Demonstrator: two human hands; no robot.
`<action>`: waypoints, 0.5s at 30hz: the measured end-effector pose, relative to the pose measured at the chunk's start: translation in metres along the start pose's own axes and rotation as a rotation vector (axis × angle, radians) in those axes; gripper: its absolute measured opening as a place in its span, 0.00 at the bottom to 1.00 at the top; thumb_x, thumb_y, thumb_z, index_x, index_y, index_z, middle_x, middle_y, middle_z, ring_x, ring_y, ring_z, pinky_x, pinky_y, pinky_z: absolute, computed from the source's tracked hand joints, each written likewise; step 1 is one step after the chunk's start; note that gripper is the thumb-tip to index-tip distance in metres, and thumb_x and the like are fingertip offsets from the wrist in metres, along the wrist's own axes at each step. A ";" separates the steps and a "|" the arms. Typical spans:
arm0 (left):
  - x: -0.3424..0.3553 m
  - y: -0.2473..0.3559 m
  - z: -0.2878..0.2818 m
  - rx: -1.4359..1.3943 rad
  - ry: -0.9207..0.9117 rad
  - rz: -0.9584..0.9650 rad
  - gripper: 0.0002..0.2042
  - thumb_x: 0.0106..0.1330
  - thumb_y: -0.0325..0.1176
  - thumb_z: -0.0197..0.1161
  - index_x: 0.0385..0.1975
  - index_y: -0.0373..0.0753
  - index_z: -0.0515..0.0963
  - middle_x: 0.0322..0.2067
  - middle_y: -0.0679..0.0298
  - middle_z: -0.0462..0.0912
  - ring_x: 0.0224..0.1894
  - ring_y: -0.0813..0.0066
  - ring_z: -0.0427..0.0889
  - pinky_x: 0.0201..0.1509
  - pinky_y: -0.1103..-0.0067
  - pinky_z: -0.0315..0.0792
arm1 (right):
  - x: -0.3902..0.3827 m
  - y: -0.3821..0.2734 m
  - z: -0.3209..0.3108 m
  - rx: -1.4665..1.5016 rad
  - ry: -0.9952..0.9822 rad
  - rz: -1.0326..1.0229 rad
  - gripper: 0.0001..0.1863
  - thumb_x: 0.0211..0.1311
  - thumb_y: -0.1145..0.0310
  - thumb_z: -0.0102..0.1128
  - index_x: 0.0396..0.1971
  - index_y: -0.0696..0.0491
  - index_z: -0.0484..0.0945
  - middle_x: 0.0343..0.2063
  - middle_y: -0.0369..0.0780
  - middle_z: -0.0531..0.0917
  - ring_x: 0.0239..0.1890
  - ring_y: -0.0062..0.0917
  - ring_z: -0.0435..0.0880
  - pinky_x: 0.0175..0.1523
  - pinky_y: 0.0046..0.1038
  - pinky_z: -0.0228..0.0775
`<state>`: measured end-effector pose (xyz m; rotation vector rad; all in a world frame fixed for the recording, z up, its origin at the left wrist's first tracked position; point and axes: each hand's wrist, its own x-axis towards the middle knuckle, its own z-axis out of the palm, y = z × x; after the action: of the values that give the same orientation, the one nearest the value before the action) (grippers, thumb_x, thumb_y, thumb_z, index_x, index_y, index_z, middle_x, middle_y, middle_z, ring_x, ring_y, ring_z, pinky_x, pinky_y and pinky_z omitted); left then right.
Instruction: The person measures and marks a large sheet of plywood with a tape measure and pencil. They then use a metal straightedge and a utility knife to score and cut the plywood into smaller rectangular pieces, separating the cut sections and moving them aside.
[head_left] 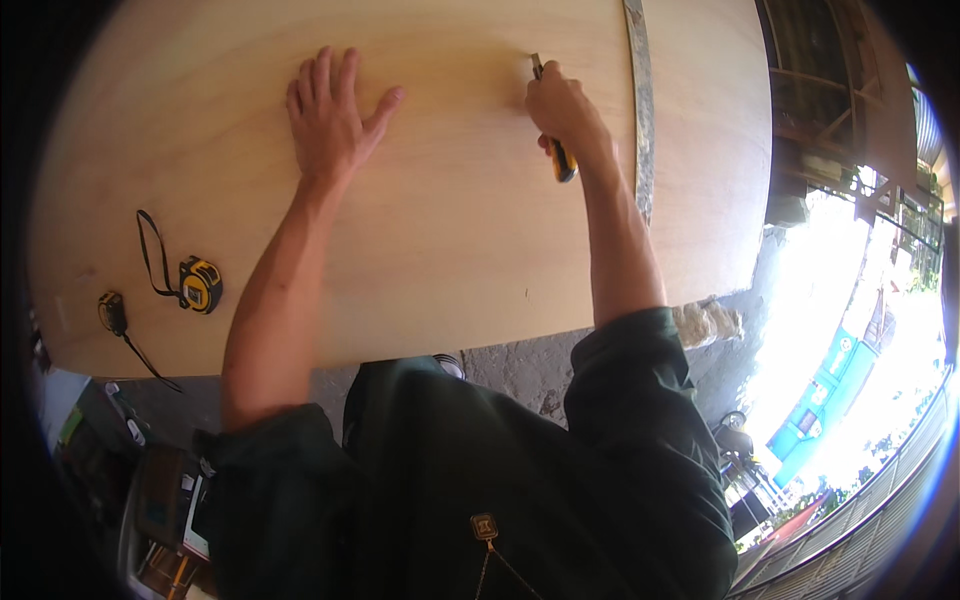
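Utility knife [565, 164] is pointing away from the person over the board [440, 230], the right hand [562, 105] wrapping its handle; the left hand [335, 125] is resting leftward, fingers spread.

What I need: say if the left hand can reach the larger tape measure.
Probably yes: the left hand rests open on the wooden sheet, and no object shows between it and the larger tape measure.

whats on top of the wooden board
Two tape measures, a long grey strip and the left hand; the right hand holds a cutter over the board. Surface beneath them is hidden.
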<state>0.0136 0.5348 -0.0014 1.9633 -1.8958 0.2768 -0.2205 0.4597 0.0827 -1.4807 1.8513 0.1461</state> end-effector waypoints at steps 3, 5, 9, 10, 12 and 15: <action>0.000 0.001 0.001 0.013 0.036 0.013 0.32 0.58 0.59 0.59 0.56 0.42 0.69 0.57 0.54 0.68 0.59 0.56 0.65 0.58 0.61 0.60 | -0.040 0.020 0.020 -0.002 0.026 0.016 0.09 0.61 0.73 0.40 0.39 0.60 0.65 0.29 0.56 0.79 0.24 0.41 0.84 0.25 0.38 0.77; 0.001 0.001 0.002 0.021 0.067 0.034 0.32 0.58 0.60 0.58 0.56 0.42 0.70 0.56 0.55 0.69 0.58 0.57 0.67 0.57 0.61 0.62 | -0.053 0.048 0.042 -0.024 0.061 -0.031 0.10 0.64 0.69 0.40 0.39 0.59 0.63 0.30 0.59 0.78 0.31 0.50 0.82 0.35 0.48 0.75; 0.001 -0.010 0.013 0.043 0.123 0.090 0.32 0.58 0.61 0.58 0.55 0.42 0.71 0.54 0.55 0.72 0.57 0.57 0.69 0.56 0.62 0.64 | -0.104 0.081 0.068 -0.018 0.082 -0.096 0.11 0.65 0.66 0.42 0.39 0.59 0.61 0.28 0.60 0.78 0.31 0.58 0.78 0.37 0.54 0.70; 0.003 -0.010 0.012 0.056 0.117 0.096 0.32 0.58 0.62 0.58 0.54 0.43 0.72 0.54 0.55 0.72 0.56 0.57 0.70 0.56 0.62 0.64 | -0.117 0.088 0.071 -0.032 0.093 -0.107 0.11 0.65 0.66 0.43 0.39 0.59 0.61 0.26 0.60 0.78 0.31 0.58 0.78 0.36 0.55 0.70; 0.001 -0.004 0.007 0.050 0.111 0.086 0.32 0.58 0.57 0.60 0.55 0.39 0.70 0.55 0.52 0.71 0.58 0.55 0.68 0.58 0.62 0.63 | -0.141 0.104 0.085 -0.047 0.158 -0.164 0.10 0.64 0.68 0.44 0.37 0.59 0.61 0.21 0.59 0.77 0.27 0.59 0.77 0.34 0.55 0.69; 0.000 0.005 0.002 -0.022 0.121 0.073 0.32 0.57 0.49 0.65 0.56 0.33 0.67 0.56 0.47 0.69 0.61 0.51 0.64 0.64 0.60 0.58 | -0.179 0.120 0.097 -0.008 0.073 -0.087 0.09 0.64 0.68 0.44 0.37 0.59 0.61 0.18 0.59 0.77 0.25 0.59 0.77 0.32 0.55 0.68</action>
<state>0.0086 0.5340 -0.0026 1.8226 -1.8875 0.3853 -0.2711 0.6903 0.0800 -1.5881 1.8415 0.0589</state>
